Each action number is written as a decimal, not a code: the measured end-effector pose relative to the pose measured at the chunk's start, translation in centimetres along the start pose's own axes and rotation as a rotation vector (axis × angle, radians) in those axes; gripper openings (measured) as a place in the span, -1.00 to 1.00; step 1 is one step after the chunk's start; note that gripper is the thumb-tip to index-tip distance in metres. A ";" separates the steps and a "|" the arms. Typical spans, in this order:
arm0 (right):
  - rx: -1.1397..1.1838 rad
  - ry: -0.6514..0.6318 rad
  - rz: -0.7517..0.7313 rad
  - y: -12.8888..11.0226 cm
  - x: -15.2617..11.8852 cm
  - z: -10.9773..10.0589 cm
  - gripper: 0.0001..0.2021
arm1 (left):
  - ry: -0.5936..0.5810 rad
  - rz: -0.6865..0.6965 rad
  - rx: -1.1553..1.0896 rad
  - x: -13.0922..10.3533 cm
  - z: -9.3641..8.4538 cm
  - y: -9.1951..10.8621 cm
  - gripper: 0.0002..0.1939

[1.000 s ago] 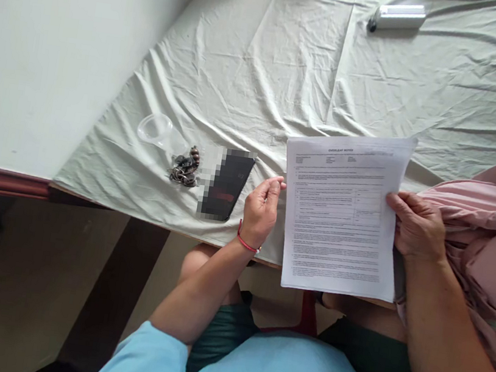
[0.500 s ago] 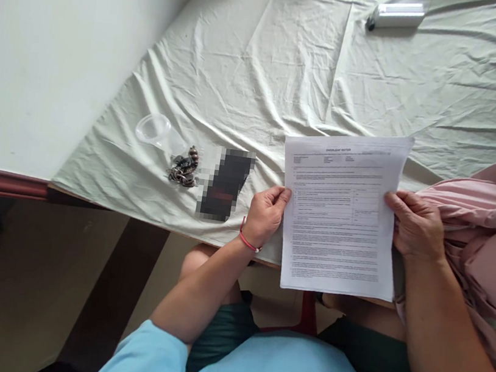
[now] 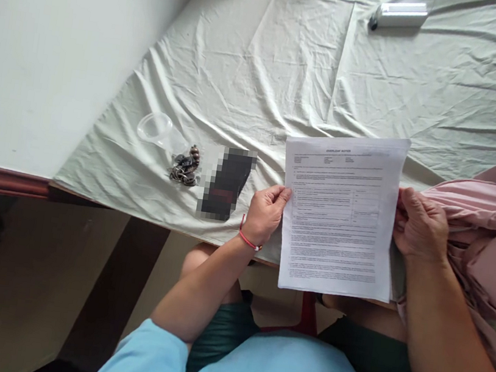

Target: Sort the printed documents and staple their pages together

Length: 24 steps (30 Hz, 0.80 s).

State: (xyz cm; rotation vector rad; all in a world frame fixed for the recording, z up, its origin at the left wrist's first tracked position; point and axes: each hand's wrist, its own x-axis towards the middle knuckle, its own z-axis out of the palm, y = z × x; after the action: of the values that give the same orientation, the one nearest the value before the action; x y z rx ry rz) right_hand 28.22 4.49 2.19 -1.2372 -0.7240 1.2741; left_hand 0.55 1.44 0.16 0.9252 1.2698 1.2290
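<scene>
A small stack of printed paper sheets (image 3: 339, 223) is held up at the table's front edge, its print facing me. My left hand (image 3: 267, 213), with a red string bracelet at the wrist, pinches the left edge of the sheets between thumb and fingers. At the right edge is my right hand (image 3: 422, 226), closed, its curled fingers against the sheets and its thumb beside the edge rather than over the print. The fingertips behind the paper are hidden. A dark, pixelated flat object (image 3: 227, 184) lies left of my left hand.
A bunch of keys (image 3: 184, 168) lies beside a clear plastic cup (image 3: 154, 128) on the wrinkled pale tablecloth (image 3: 254, 76). Pink cloth (image 3: 493, 245) is heaped by my right forearm. At the back lies a silver bottle (image 3: 400, 15). A white surface (image 3: 55, 48) borders the left side.
My right thumb has come off the front of the sheets, and that hand has shifted slightly right to the edge. The left hand keeps its pinch, and the sheets stay almost in place.
</scene>
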 end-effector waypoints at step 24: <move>-0.123 0.002 -0.048 1.2 0.4 -0.9 -0.70 | 0.013 -0.032 -0.067 0.1 0.2 0.2 -0.52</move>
State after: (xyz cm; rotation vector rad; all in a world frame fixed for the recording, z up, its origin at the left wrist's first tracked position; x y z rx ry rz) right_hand 28.74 4.44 0.74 -1.3126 -0.8365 1.2036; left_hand 0.70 1.63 0.41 0.8471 1.2416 1.2467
